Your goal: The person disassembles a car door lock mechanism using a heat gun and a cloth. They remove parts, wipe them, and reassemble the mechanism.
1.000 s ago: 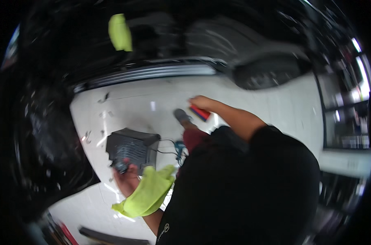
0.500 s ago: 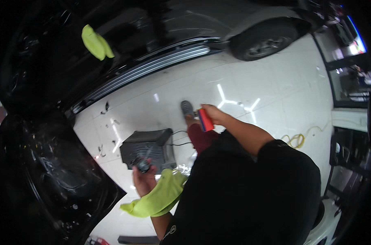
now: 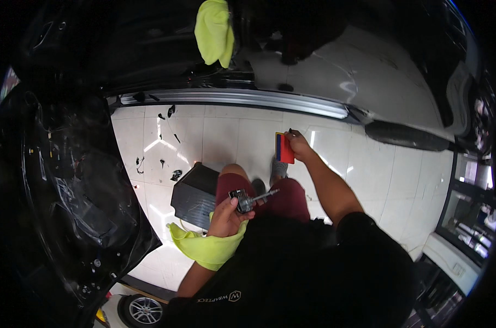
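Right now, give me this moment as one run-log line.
left hand: holds dark part with metal shaft; left forearm: yellow-green cloth draped over; right hand: holds red-and-blue flat tool; floor: dark box

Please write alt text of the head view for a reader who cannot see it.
A person's left hand holds a small dark mechanical part, with a yellow-green cloth draped at that wrist; the right hand holds a flat, mostly red and blue piece. A black vehicle stands beyond a white floor.

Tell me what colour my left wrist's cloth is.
The wrist cloth is yellow-green, clearest in head view.
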A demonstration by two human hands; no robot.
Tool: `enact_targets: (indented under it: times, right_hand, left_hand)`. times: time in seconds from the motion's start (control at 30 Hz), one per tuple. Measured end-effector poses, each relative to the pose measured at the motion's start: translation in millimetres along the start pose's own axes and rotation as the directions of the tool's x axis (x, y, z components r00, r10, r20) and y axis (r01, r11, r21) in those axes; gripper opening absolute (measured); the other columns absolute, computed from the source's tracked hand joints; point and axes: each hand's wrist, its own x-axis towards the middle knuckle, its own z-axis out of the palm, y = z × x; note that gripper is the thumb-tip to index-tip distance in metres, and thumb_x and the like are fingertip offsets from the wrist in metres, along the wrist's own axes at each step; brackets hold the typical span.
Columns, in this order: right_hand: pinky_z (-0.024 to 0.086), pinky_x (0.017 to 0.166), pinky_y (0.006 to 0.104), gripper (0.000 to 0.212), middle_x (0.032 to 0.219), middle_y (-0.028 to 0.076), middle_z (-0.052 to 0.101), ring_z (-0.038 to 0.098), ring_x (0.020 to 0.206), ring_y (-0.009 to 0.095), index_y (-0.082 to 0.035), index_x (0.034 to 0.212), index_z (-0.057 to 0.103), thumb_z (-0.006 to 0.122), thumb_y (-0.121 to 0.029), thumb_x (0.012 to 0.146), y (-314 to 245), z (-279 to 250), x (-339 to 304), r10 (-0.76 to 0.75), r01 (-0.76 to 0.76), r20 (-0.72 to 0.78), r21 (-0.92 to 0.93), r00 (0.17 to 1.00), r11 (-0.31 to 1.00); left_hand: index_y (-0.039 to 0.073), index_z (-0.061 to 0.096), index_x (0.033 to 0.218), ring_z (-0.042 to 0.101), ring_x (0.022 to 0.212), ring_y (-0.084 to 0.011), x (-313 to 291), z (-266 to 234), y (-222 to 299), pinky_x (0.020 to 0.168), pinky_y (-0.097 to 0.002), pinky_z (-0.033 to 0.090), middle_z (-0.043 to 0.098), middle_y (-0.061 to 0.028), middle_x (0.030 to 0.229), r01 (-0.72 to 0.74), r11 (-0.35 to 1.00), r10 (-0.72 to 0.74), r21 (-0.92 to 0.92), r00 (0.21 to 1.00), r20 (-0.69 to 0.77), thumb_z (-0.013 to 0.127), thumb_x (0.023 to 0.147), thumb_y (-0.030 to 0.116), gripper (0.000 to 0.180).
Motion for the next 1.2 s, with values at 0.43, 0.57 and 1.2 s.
enact_targets:
  times: [0.43, 0.57, 1.2]
  right_hand:
    - [0.047, 0.066, 0.0395, 0.03, 0.084, 0.015, 0.063, 0.06, 0.075, 0.025, 0.002, 0.094, 0.057, 0.056, -0.028, 0.092, 106, -1, 332, -0.482, 0.386, -0.608, -0.293, 0.631, 0.875]
    - [0.05, 0.08, 0.0464, 0.044, 0.097, 0.026, 0.065, 0.063, 0.092, 0.041, 0.007, 0.105, 0.057, 0.054, -0.035, 0.092, 70, 33, 371, -0.725, 0.303, -0.626, -0.658, 0.287, 0.689]
    - [0.034, 0.105, 0.0417, 0.057, 0.13, 0.021, 0.051, 0.046, 0.124, 0.034, -0.002, 0.133, 0.045, 0.063, -0.032, 0.089, 255, 314, -87, -0.559, 0.739, 0.484, -0.421, 0.673, 0.526]
  left_hand:
    - [-0.003, 0.05, 0.122, 0.064, 0.094, -0.0222, 178, -187, 77, 0.082, -0.0357, 0.054, 0.063, -0.0125, 0.106, 0.283, 0.959, -0.281, 0.029, 0.927, 0.249, 0.051, 0.097, 0.022, 0.035]
    - [-0.003, 0.048, 0.126, 0.063, 0.098, -0.0222, 193, -256, 101, 0.085, -0.0397, 0.054, 0.061, -0.0117, 0.112, 0.372, 0.924, -0.382, 0.087, 0.902, 0.199, 0.05, 0.097, 0.022, 0.038]
    - [0.001, 0.055, 0.115, 0.065, 0.084, -0.025, 152, -224, 126, 0.077, -0.0383, 0.055, 0.065, -0.0173, 0.105, -0.094, 0.94, -0.128, 0.327, 0.793, 0.595, 0.048, 0.099, 0.026, 0.031]
